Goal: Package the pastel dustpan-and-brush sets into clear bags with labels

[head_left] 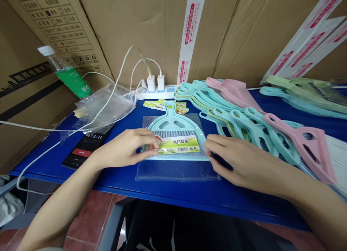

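A light-blue mini dustpan with a matching brush (173, 121) lies flat in a clear plastic bag (173, 171) on the blue table. A yellow-green printed card (180, 144) lies over the bristles. My left hand (132, 146) is at the bag's left edge, fingers curled and closed on the plastic beside the card. At the right edge, my right hand (233, 158) has its fingertips closed on the bag by the dustpan's corner. Exactly how the fingertips grip the thin film is hard to see.
Blue and pink dustpans (227, 93) and brushes (276, 135) are stacked at right. Spare cards (154, 105) lie behind the bag. Leftward are empty clear bags (105, 102), a phone (84, 149), a bottle (70, 75) and loose white cables. A power strip (157, 95) stands against cardboard boxes.
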`<state>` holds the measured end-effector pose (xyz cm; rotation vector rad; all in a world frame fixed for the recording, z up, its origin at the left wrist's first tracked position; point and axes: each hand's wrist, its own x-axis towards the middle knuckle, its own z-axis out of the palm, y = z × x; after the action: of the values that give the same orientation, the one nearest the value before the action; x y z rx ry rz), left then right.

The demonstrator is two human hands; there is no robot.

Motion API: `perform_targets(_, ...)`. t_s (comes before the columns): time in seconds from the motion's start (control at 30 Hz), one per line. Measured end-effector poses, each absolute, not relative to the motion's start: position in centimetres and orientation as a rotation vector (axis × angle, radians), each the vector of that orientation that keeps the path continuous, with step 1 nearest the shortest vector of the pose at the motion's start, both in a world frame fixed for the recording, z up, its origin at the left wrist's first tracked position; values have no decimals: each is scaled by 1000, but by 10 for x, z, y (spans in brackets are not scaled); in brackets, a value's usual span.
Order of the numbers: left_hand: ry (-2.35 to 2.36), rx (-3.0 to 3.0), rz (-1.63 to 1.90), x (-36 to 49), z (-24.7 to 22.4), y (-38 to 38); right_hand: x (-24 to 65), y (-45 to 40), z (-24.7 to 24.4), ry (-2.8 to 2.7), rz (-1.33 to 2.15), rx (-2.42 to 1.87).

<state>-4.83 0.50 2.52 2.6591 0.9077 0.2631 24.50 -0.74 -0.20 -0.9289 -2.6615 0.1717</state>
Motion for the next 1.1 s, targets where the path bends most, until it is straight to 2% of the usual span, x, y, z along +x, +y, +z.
perform_targets(0.33, 752, 2692, 200, -47, 17, 5, 246, -6, -1, -2692, 245, -955)
perform_targets(1.1, 737, 2684, 192, -46, 20, 1, 251, -4, -2, -2684, 471, -988)
